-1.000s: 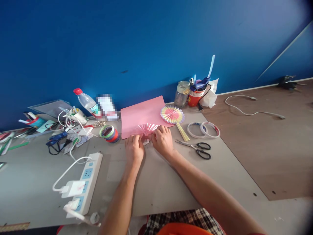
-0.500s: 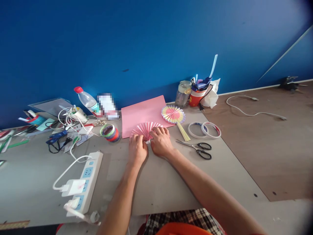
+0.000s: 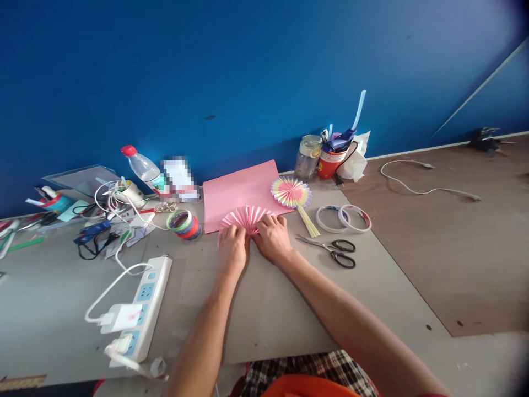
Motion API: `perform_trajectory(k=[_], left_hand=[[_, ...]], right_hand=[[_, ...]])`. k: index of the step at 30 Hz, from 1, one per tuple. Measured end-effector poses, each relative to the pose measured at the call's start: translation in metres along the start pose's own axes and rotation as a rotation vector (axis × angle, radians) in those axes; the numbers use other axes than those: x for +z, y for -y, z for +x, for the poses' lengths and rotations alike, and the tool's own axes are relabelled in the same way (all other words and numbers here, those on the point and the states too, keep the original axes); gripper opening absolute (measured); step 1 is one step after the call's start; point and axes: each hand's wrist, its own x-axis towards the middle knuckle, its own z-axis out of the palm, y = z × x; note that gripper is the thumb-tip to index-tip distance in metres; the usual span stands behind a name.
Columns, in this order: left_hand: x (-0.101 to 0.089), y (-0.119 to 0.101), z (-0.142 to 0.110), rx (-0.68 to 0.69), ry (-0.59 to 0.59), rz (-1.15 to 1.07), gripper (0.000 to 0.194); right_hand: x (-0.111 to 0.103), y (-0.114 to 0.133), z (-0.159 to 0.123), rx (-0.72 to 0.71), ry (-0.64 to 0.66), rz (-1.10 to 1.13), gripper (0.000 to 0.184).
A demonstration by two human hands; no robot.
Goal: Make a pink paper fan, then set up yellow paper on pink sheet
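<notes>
A pleated pink paper fan [image 3: 247, 216] is spread in a half circle, its gathered end toward me. My left hand [image 3: 233, 248] grips its left side near the base, fingers curled over the folds. My right hand [image 3: 273, 236] is closed on the right side of the same fan. The fan overlaps a flat sheet of pink paper [image 3: 235, 184] behind it. To the right lies a finished-looking round paper fan [image 3: 291, 192] in pink, yellow and lilac with a yellow handle. Scissors [image 3: 330, 251] with black handles rest beside my right forearm.
Two tape rolls [image 3: 355, 219] lie to the right; a stack of coloured tape rolls [image 3: 184, 224] stands left. A white power strip [image 3: 152, 309] with plugged-in chargers is at front left. Along the blue wall stand a bottle [image 3: 142, 168], a glass jar [image 3: 308, 158] and a red cup [image 3: 330, 165] of tools.
The pink fan has opened wider, its folds spreading out to both sides. My left hand has shifted slightly right, bringing both hands closer together at the fan's base.
</notes>
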Motion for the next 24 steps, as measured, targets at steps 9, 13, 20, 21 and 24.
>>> perform_trajectory(k=[9, 13, 20, 21, 24], left_hand=[[0.004, 0.005, 0.001, -0.044, -0.042, -0.107, 0.008], [0.005, 0.005, 0.001, -0.059, -0.05, -0.126, 0.011], [-0.003, 0.0, 0.001, -0.083, 0.011, 0.001, 0.012], [-0.004, -0.001, 0.001, -0.082, 0.023, -0.001, 0.013], [-0.006, -0.003, 0.001, -0.076, 0.043, -0.001, 0.016]], right_hand=[[-0.001, 0.0, 0.0, 0.024, 0.006, -0.029, 0.02], [0.0, 0.0, 0.0, 0.043, 0.004, -0.034, 0.02], [0.0, 0.002, 0.0, 0.075, 0.006, -0.049, 0.021], [-0.001, 0.003, 0.0, 0.078, 0.009, -0.051, 0.021], [-0.002, 0.004, 0.0, 0.083, 0.022, -0.055, 0.02]])
